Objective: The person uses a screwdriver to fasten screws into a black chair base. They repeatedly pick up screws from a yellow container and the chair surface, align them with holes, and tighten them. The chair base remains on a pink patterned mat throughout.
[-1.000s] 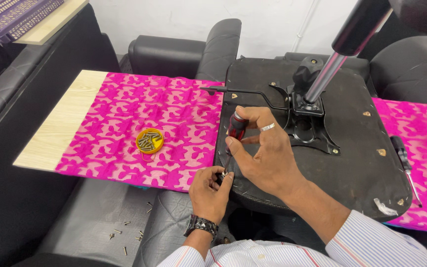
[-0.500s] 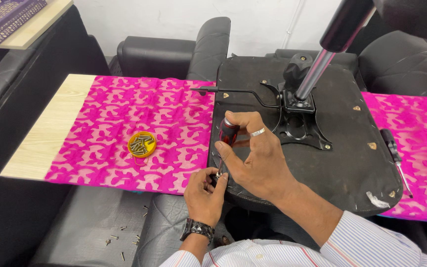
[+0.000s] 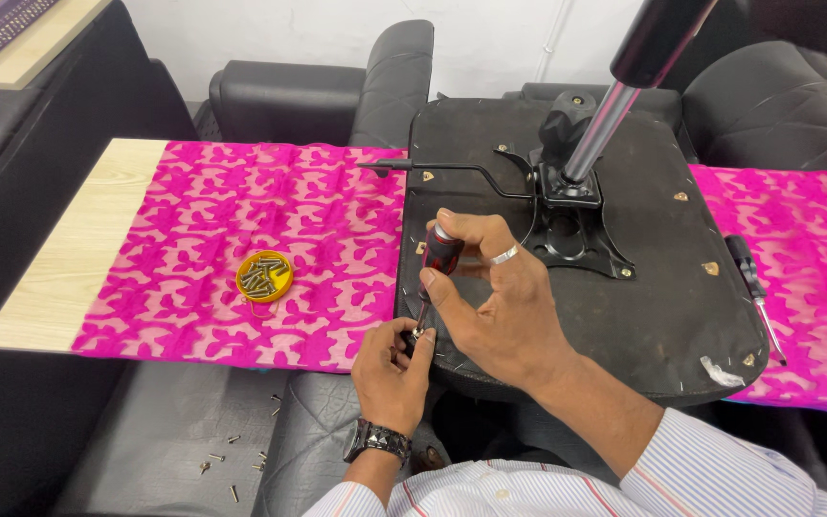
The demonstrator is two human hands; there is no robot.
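While the right hand (image 3: 490,287) grips the screwdriver (image 3: 437,263) upright, the left hand (image 3: 390,369) pinches a screw (barely visible) at the seat base (image 3: 662,287) edge; driving likely needs steady downward pressure.

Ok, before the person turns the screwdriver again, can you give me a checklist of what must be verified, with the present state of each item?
1. Right hand grips the red and black screwdriver handle: ok.
2. Left hand steadies the tip at the near edge of the black upturned chair seat base: ok.
3. Tip seated in a screw head: cannot tell, fingers hide it.
4. Screwdriver upright: not ok, it leans slightly.
5. Round yellow dish of screws within reach on the pink patterned cloth: ok.
6. Loose screws lying on the dark cushion below the board: not ok.
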